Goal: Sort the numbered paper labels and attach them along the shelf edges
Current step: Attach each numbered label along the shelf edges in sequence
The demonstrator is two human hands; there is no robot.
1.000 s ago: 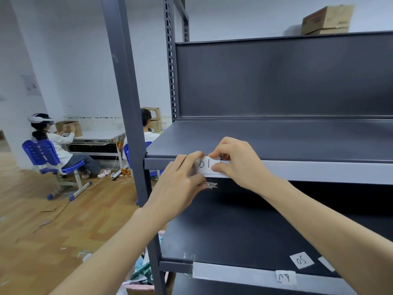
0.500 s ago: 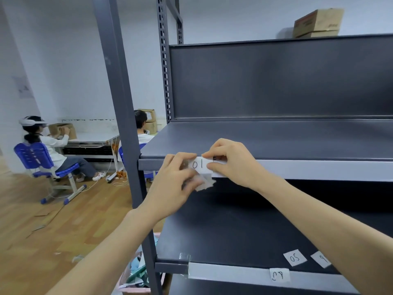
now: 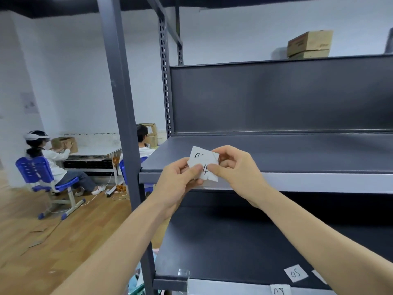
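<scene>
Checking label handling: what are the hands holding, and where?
Small paper labels: left hand pinches their left edge, right hand their right edge.

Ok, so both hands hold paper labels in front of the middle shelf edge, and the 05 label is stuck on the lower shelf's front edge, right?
Not quite. The left hand and right hand do hold paper labels in front of the middle shelf edge, but the 05 label lies flat on top of the lower shelf, as the head view shows.
</scene>
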